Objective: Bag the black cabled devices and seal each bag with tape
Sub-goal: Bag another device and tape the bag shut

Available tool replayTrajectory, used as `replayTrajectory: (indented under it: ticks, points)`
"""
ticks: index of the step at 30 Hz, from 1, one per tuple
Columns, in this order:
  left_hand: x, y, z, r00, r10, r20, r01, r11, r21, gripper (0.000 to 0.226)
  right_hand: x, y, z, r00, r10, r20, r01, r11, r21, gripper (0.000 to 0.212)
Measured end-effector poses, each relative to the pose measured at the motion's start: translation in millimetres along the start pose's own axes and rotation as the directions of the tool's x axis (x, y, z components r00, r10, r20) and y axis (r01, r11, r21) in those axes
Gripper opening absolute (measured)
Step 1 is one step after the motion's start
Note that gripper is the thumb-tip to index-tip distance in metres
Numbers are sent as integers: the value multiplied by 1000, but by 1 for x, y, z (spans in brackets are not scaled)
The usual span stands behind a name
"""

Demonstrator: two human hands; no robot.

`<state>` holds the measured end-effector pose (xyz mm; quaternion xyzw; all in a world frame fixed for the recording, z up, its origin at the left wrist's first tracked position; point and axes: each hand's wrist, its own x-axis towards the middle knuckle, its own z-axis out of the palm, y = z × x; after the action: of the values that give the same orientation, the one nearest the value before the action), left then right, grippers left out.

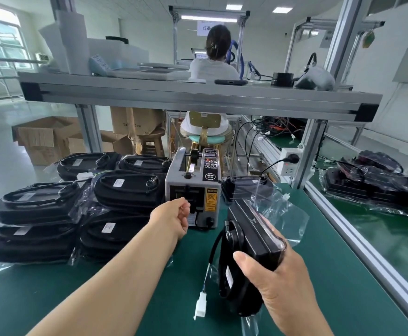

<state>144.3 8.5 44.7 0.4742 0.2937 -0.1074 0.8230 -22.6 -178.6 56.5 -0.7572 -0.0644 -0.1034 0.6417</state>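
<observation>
Hovering over green mat (319,275), right hand (283,280) grips device (251,229); left hand (173,215) curled, hold unclear.

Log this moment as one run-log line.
left hand: at tape dispenser outlet, tape unseen | right hand: grips bagged device | bagged stack: left of dispenser

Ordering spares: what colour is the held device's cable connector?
The connector of the device is white; head view.
</observation>
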Motion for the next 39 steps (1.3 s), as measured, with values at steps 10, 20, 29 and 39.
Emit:
replayTrajectory:
  ticks: [10,20,29,39]
  points:
    - [-2,-2,19,984,73,-161,-111,964,-241,18,-6,1,4,997,-33,67,33,999,-2,62]
    - [-141,-19,-21,664,346,662,-588,790,176,17,-18,6,1,990,-75,121,81,996,-41,82]
    - [-160,-27,-19,687,335,645,-651,678,340,22,-26,7,8,987,-98,128,102,994,-30,86]
    - [-157,-28,-21,699,352,622,-660,652,373,23,-27,6,12,984,-123,132,131,990,-59,86]
